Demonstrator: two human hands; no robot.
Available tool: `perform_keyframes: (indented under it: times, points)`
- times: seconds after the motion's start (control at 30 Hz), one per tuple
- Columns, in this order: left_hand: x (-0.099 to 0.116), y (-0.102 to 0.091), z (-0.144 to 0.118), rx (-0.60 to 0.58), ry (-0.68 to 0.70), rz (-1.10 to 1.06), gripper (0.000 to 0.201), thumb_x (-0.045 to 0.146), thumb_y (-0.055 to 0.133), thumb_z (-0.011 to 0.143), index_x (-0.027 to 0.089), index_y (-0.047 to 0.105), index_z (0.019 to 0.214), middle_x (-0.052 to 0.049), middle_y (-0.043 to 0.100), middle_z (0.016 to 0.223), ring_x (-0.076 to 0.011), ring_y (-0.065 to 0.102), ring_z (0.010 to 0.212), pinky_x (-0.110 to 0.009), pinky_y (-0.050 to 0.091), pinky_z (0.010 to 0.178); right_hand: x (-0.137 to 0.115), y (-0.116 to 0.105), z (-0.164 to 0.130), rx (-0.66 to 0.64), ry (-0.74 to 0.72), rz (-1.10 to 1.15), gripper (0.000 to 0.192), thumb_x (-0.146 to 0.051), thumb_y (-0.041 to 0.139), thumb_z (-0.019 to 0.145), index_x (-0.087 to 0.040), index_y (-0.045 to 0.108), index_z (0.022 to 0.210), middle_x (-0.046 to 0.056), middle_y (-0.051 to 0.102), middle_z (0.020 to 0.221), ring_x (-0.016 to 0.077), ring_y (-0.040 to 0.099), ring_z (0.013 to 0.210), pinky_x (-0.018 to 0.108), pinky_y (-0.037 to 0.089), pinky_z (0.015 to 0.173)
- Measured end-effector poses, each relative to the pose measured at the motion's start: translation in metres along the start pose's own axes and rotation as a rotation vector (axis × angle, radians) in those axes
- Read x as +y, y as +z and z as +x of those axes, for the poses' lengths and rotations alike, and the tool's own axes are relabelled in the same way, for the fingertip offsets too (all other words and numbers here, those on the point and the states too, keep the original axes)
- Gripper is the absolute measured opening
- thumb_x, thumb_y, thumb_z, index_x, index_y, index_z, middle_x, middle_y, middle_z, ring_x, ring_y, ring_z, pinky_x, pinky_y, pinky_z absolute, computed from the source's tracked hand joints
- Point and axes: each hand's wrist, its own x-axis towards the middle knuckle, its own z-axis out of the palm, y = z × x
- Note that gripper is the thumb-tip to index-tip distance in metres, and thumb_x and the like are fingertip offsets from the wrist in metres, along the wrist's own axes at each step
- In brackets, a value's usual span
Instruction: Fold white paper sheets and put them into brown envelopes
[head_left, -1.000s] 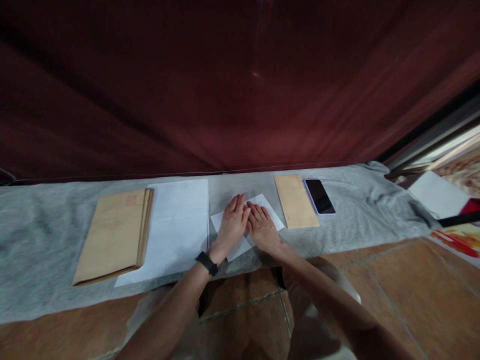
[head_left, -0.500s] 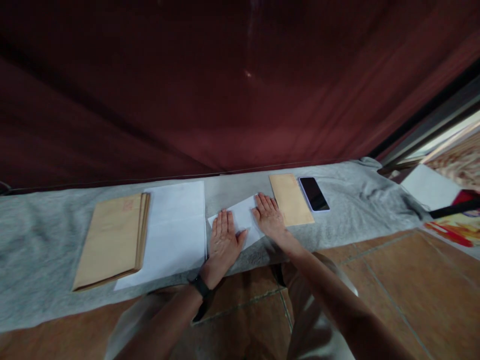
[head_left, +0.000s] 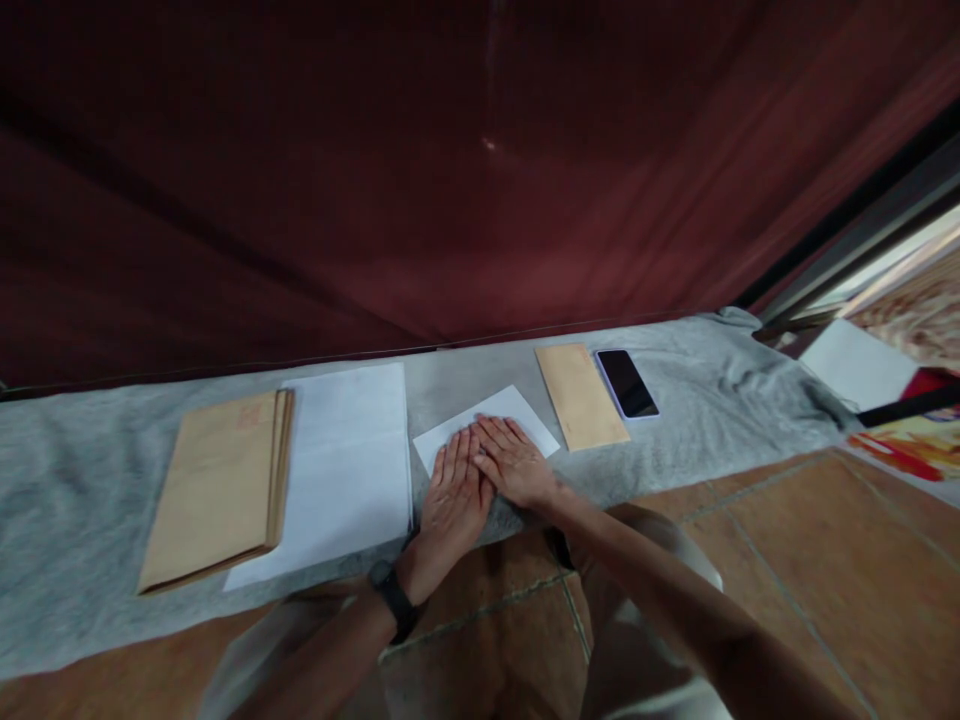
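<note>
A white folded sheet of paper point(head_left: 517, 408) lies slantwise on the grey cloth. Both hands rest on it side by side near its middle. My left hand point(head_left: 455, 490) lies flat with fingers stretched out, its fingertips on the paper; a dark watch is on that wrist. Beside it, my right hand point(head_left: 514, 462) is also flat, fingers extended, touching the left. The paper's near edge is partly hidden under the hands. Just right of the paper is a single brown envelope point(head_left: 583, 398).
Left of the hands lies a stack of white paper point(head_left: 349, 460), partly under several brown envelopes point(head_left: 214, 490). A phone point(head_left: 628, 384) sits right of the single envelope. Grey cloth point(head_left: 720, 420) covers the long surface, with a dark red curtain point(head_left: 450, 200) behind it.
My right hand has slid left from the paper's right end to its middle, beside my left hand. The paper's right part is now uncovered.
</note>
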Motion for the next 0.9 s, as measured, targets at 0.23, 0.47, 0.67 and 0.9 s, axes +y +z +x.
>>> perform_keyframes:
  times: [0.23,0.47,0.67,0.9]
  points:
    - [-0.003,-0.006,-0.011,-0.004,-0.014,0.049,0.063,0.041,0.037,0.104,0.005,0.040,0.155,-0.023,0.037,0.162,-0.0337,0.032,0.153,-0.053,0.032,0.123,0.031,-0.007,0.000,0.058,0.111,-0.130,0.056,-0.038,0.041,0.107,-0.014,0.040,0.158,0.011,0.037,0.164,0.0251,0.034,0.153,0.047,0.026,0.127]
    - [-0.018,-0.013,-0.011,0.021,-0.015,0.012,0.064,0.046,0.040,0.103,0.006,0.042,0.153,-0.022,0.045,0.159,-0.0332,0.040,0.150,-0.052,0.035,0.122,0.036,-0.001,-0.001,0.114,0.192,-0.167,0.058,-0.038,0.043,0.107,-0.011,0.039,0.158,0.014,0.039,0.162,0.0263,0.036,0.152,0.047,0.028,0.126]
    - [-0.037,-0.028,0.041,-0.087,-0.139,0.045,0.051,0.029,0.041,0.102,0.004,0.051,0.145,-0.022,0.055,0.149,-0.0330,0.051,0.139,-0.047,0.041,0.115,0.036,0.001,-0.002,0.120,0.189,-0.156,0.058,-0.038,0.042,0.107,-0.011,0.039,0.158,0.014,0.040,0.162,0.0263,0.035,0.152,0.048,0.027,0.126]
    - [-0.039,-0.040,0.072,-0.186,-0.216,0.118,0.037,0.027,0.050,0.097,0.011,0.066,0.127,-0.018,0.067,0.123,-0.0339,0.061,0.116,-0.047,0.048,0.099,0.038,-0.004,0.000,0.101,0.176,-0.119,0.056,-0.037,0.044,0.106,-0.010,0.042,0.156,0.015,0.041,0.161,0.0275,0.036,0.152,0.048,0.029,0.125]
